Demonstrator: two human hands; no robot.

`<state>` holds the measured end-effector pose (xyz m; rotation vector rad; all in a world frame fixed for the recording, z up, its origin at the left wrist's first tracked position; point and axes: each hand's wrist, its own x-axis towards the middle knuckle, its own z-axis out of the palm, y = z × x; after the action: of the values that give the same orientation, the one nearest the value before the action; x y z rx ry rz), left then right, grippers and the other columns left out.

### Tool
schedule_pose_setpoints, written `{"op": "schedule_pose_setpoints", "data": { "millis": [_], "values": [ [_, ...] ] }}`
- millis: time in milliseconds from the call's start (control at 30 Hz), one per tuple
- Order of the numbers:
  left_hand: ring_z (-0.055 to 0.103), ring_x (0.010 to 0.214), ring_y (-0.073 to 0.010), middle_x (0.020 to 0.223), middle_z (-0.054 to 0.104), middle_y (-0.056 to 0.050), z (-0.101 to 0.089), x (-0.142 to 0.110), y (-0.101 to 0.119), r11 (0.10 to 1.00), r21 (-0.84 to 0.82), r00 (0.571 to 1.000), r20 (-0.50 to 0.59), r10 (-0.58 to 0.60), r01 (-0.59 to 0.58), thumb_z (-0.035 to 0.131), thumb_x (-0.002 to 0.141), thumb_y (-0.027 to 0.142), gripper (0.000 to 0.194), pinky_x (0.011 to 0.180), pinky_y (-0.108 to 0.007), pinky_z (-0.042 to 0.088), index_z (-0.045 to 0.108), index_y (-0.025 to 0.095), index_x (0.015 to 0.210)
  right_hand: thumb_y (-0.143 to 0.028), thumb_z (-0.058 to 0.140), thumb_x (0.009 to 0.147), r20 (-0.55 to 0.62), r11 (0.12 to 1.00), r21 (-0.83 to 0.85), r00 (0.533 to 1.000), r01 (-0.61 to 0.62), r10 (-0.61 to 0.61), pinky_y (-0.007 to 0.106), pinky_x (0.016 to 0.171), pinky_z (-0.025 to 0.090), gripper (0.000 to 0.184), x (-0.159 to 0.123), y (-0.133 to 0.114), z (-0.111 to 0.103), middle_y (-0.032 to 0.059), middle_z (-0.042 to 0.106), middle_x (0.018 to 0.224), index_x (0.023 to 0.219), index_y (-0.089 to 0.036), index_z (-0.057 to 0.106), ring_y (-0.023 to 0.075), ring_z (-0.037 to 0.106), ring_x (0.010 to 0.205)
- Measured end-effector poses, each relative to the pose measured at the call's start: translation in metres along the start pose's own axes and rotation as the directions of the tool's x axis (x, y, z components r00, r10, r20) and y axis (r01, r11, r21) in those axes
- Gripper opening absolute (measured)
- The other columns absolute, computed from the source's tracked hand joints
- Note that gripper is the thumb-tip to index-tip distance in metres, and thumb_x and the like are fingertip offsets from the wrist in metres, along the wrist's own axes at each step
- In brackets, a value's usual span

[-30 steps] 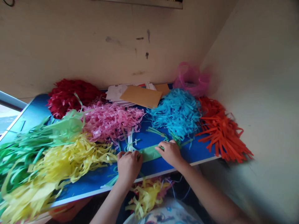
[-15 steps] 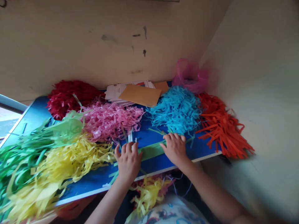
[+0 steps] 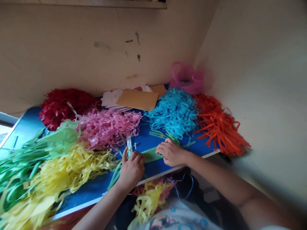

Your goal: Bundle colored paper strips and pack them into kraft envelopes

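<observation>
A strip of green tissue paper (image 3: 152, 154) with fringed ends lies across the blue table near its front edge. My left hand (image 3: 132, 168) is at the strip's left end, fingers curled over it and thumb raised apart. At the right end, my right hand (image 3: 170, 152) has its fingers bent round the paper, hiding part of it. Cut green fringes (image 3: 163, 134) spread out beyond my right hand, and more hang past my left. Close behind the hands are a pink fringed bundle (image 3: 110, 127) and a light blue one (image 3: 174, 111).
Yellow (image 3: 74, 167), green (image 3: 20, 169), dark red (image 3: 64, 107) and orange-red (image 3: 219, 124) fringed bundles surround the blue table (image 3: 81, 198). Brown envelopes (image 3: 137, 99) and a pink plastic bag (image 3: 187, 80) sit by the wall. Yellow strips (image 3: 150, 201) rest on my lap.
My right hand has turned inward, its fingers curling round the strip. The left hand's fingers have bent in more. Green fringes now fan out wider behind my right hand; the view has shifted.
</observation>
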<state>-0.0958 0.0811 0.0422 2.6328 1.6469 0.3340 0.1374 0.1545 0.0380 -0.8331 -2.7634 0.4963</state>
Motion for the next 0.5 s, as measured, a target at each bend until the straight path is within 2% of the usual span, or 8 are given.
{"op": "schedule_pose_setpoints", "data": {
  "millis": [133,233,300,400,500],
  "values": [
    [0.063,0.102,-0.0253,0.092,0.074,-0.004,0.004,-0.004,-0.007,0.997,-0.064,0.998,-0.027,-0.048,0.047,0.054,0.083,0.016,0.024,0.117,-0.060,0.008,0.071,0.023,0.098,-0.014,0.061,0.068,-0.045,0.999,0.035,0.999,0.004,-0.002,0.038,0.089,0.031,0.028,0.000,0.008,0.004,0.0054,0.069,0.098,0.096,-0.019,0.062,0.0220,0.061,0.092],
    [0.062,0.106,-0.0295,0.096,0.073,-0.007,0.001,-0.005,-0.003,0.997,-0.041,0.997,-0.032,-0.073,0.072,0.061,0.083,0.032,0.024,0.116,-0.063,0.007,0.070,0.021,0.102,-0.022,0.064,0.077,-0.094,0.998,0.069,0.996,0.003,0.003,0.038,0.089,0.030,0.008,-0.002,0.013,0.008,0.0030,0.070,0.093,0.085,-0.020,0.064,0.0200,0.062,0.089],
    [0.061,0.106,-0.0304,0.094,0.073,-0.007,-0.001,-0.004,0.001,0.997,-0.002,0.996,-0.035,-0.080,0.080,0.059,0.087,0.038,0.024,0.115,-0.063,0.008,0.071,0.021,0.100,-0.021,0.063,0.082,-0.122,0.994,0.105,0.992,-0.022,0.035,0.036,0.088,0.030,0.002,-0.002,0.015,0.010,0.0011,0.071,0.089,0.082,-0.020,0.064,0.0172,0.063,0.085],
    [0.063,0.104,-0.0282,0.089,0.074,-0.005,-0.002,-0.001,0.000,0.997,0.038,0.998,-0.026,-0.061,0.062,0.054,0.092,0.028,0.018,0.113,-0.062,0.011,0.071,0.024,0.094,-0.024,0.069,0.080,-0.129,0.994,0.103,0.990,-0.039,0.052,0.036,0.089,0.029,0.007,-0.002,0.017,0.012,0.0002,0.072,0.093,0.087,-0.022,0.068,0.0170,0.064,0.088],
    [0.064,0.101,-0.0256,0.087,0.075,-0.002,0.001,0.001,-0.012,0.998,-0.019,0.998,-0.027,-0.063,0.062,0.052,0.094,0.025,0.020,0.111,-0.057,0.018,0.072,0.027,0.091,-0.028,0.071,0.084,-0.125,0.994,0.054,0.987,-0.094,0.100,0.035,0.086,0.028,0.006,0.000,0.019,0.013,-0.0013,0.072,0.090,0.079,-0.024,0.071,0.0156,0.063,0.085]
  ]
}}
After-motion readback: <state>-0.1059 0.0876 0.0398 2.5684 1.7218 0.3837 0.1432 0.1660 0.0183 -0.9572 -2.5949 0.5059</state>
